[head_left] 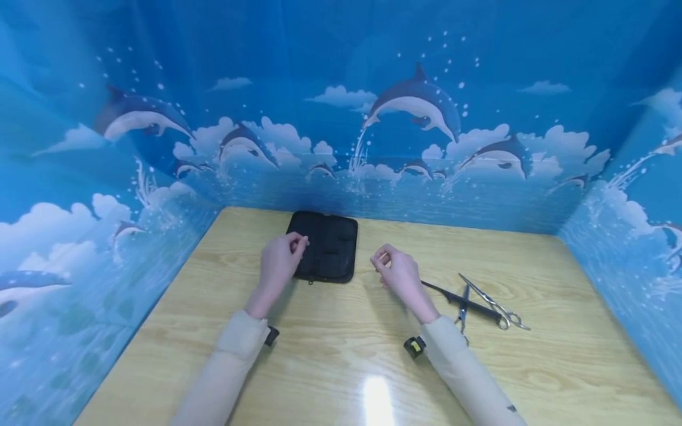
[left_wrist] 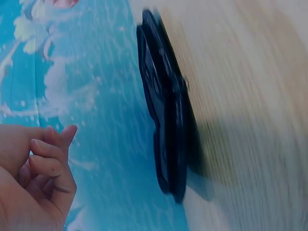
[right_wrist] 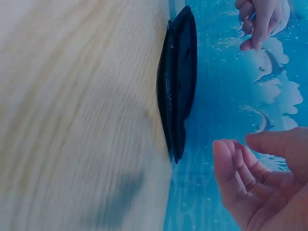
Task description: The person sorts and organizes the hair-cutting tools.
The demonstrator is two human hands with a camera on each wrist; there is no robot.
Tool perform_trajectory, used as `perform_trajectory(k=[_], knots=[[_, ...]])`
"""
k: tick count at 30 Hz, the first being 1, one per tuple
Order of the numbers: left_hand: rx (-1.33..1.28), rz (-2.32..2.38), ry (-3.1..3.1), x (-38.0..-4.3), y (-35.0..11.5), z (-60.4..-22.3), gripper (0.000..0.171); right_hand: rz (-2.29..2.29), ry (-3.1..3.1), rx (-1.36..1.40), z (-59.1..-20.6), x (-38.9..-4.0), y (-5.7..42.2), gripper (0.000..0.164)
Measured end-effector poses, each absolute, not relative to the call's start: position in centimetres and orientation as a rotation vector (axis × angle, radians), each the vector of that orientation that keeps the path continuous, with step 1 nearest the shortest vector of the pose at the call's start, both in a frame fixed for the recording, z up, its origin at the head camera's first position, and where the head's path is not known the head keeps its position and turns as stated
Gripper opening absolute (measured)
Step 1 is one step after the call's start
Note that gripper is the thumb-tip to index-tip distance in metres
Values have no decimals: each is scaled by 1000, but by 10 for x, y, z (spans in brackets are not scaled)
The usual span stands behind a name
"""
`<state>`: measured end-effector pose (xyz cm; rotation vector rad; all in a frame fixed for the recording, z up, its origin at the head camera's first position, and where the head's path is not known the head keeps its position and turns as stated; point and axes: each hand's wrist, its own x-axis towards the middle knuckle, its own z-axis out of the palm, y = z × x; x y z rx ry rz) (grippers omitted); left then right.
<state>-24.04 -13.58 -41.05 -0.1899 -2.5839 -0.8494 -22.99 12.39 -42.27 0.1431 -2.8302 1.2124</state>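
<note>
A flat black zip case (head_left: 341,228) lies at the back of the wooden table, with pocket-like panels on its upper face. My left hand (head_left: 279,260) hovers over the case's left side, fingers loosely curled and thumb near the index finger. Nothing shows between those fingers in the left wrist view, where the case (left_wrist: 168,106) is seen edge-on, apart from the hand. To the right of the case hangs my right hand (head_left: 396,272), also loosely curled. A gap shows between its thumb and fingers in the right wrist view, and it holds nothing visible.
Beside my right forearm, silver scissors (head_left: 485,296) and a second, darker pair of scissors (head_left: 465,302) lie crossed with a long black comb-like tool (head_left: 474,306). A blue dolphin-print sheet (head_left: 341,195) walls the table (head_left: 341,343) at the back and sides.
</note>
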Motion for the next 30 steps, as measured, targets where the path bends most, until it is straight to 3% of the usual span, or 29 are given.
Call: perform_trajectory(k=[10, 15, 21, 30], knots=[[-37, -869, -2581, -263, -169, -422, 24, 1196, -2886, 81, -440, -265, 101, 14], [2, -922, -2603, -272, -181, -431, 21, 1184, -2926, 74, -448, -276, 89, 22], [-15, -946, -2726, -276, -189, -443, 29, 1116, -2994, 6, -456, -286, 78, 39], [-61, -917, -2835, -283, -197, -450, 33, 1230, -2986, -45, -456, -293, 68, 45]])
